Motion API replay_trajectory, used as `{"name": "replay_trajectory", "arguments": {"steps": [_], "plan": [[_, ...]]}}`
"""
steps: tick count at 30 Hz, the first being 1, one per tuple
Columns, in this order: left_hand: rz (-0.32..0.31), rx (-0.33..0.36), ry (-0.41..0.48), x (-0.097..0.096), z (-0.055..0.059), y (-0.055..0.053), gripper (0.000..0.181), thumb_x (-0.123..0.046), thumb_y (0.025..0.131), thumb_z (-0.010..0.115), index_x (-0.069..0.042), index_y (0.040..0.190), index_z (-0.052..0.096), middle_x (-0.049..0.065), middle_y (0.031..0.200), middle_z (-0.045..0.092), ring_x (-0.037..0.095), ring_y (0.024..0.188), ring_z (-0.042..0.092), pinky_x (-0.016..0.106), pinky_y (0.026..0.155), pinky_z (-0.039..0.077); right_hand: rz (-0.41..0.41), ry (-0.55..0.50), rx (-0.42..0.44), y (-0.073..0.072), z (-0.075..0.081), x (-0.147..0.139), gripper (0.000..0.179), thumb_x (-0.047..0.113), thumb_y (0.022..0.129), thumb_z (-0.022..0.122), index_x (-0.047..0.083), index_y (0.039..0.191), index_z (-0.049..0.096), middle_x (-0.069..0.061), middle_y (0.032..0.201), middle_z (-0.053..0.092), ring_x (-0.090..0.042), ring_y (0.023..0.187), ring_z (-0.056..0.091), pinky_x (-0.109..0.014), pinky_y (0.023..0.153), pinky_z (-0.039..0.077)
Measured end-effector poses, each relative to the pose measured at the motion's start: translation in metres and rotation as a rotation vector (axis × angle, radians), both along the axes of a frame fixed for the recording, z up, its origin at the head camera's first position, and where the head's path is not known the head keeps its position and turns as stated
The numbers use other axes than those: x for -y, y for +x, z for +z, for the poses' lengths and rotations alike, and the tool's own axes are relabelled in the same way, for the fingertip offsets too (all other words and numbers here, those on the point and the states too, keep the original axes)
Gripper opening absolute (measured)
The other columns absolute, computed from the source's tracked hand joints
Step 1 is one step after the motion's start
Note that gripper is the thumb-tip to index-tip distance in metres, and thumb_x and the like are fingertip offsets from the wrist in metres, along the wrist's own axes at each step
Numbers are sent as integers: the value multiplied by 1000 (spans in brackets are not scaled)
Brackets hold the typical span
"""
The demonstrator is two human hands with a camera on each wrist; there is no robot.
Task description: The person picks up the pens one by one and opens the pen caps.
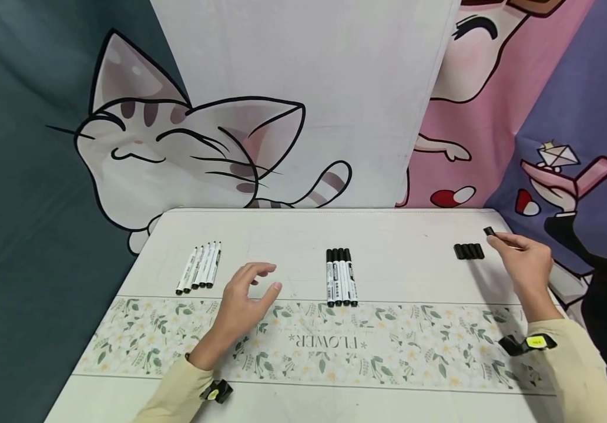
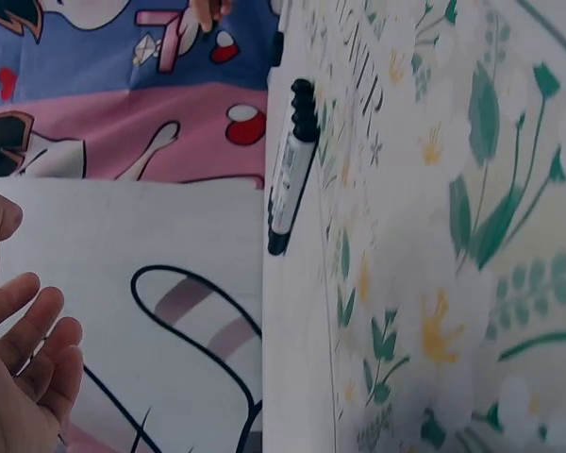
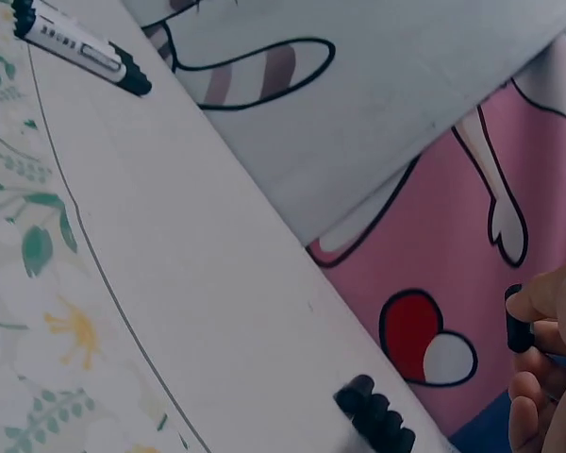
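At the right, my right hand (image 1: 527, 261) pinches a black marker cap (image 1: 489, 231) between thumb and fingers, held above the table. The same cap (image 3: 519, 319) shows upright in the grip in the right wrist view. Just left of that hand, several black caps (image 1: 469, 251) stand side by side in a row. My left hand (image 1: 247, 296) hovers over the table with fingers relaxed and nothing in them. It is between a group of uncapped white markers (image 1: 199, 267) on the left and a row of capped markers (image 1: 341, 277) in the middle.
The white table (image 1: 398, 258) carries a floral printed band (image 1: 303, 346) along its front half. Behind it hangs a cloth with a cartoon cat (image 1: 176, 158). Pink and blue printed cloth (image 1: 541, 106) hangs at the right.
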State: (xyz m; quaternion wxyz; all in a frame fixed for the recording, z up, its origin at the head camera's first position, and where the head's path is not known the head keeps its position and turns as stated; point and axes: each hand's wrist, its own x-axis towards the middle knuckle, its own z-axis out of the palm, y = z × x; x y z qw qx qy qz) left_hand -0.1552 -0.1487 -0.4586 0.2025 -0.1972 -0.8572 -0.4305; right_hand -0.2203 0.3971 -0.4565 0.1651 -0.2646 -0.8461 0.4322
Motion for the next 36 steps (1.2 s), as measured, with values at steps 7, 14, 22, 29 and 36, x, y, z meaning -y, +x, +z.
{"name": "replay_trajectory", "arguments": {"steps": [7,14,22,29,36], "plan": [[-32,27,-10,-9,-2,2,36,-19,93,75,-13,128,67,0,124,67,18,112,62,37,88,53,7,-36,131,-10,-12,-16,51,57,86,76,20,123,77,44,69,50,10,83,46,-19,74,40],[-56,54,-3,-15,-4,1,40,-19,94,75,-14,133,65,-1,132,65,19,119,62,39,95,53,8,-84,195,-18,-28,-31,30,55,86,76,30,102,80,41,63,53,9,70,54,-20,67,45],[-58,90,0,-22,-7,1,40,-21,94,75,-15,132,66,-2,131,66,17,117,61,40,94,54,28,-62,253,-25,-43,-39,35,53,87,76,23,104,79,29,60,59,1,63,60,-25,58,49],[-59,126,-33,-33,-8,1,41,-25,94,75,-17,133,65,-3,131,66,17,118,62,40,93,54,56,-5,273,-27,-49,-40,65,55,89,73,2,127,71,23,65,61,-3,67,58,-28,60,47],[-83,167,-42,-42,-9,-4,42,-29,95,73,-16,134,64,-3,130,66,15,118,61,39,94,54,55,48,275,-24,-51,-38,65,54,89,74,-1,123,72,22,64,57,-16,82,59,-31,63,45]]}}
